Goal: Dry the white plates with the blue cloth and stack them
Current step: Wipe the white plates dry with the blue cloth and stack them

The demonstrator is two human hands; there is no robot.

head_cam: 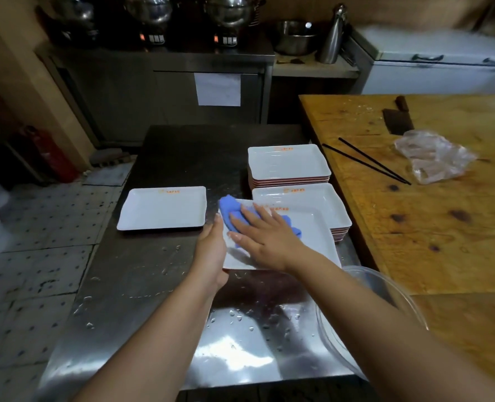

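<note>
A white rectangular plate (316,242) is held above the steel table, gripped at its left edge by my left hand (211,253). My right hand (266,236) lies flat on the blue cloth (231,211), pressing it onto the plate's left part. One white plate (162,208) lies alone on the table to the left. Two stacks of white plates stand at the right: a near stack (321,198), partly hidden by the held plate, and a far stack (288,163).
The steel table (159,280) is wet with droplets. A clear bowl (385,300) sits at its right front. On the wooden table (414,227) to the right lie black chopsticks (368,162), a cleaver (398,118) and a plastic bag (434,156). Tiled floor lies to the left.
</note>
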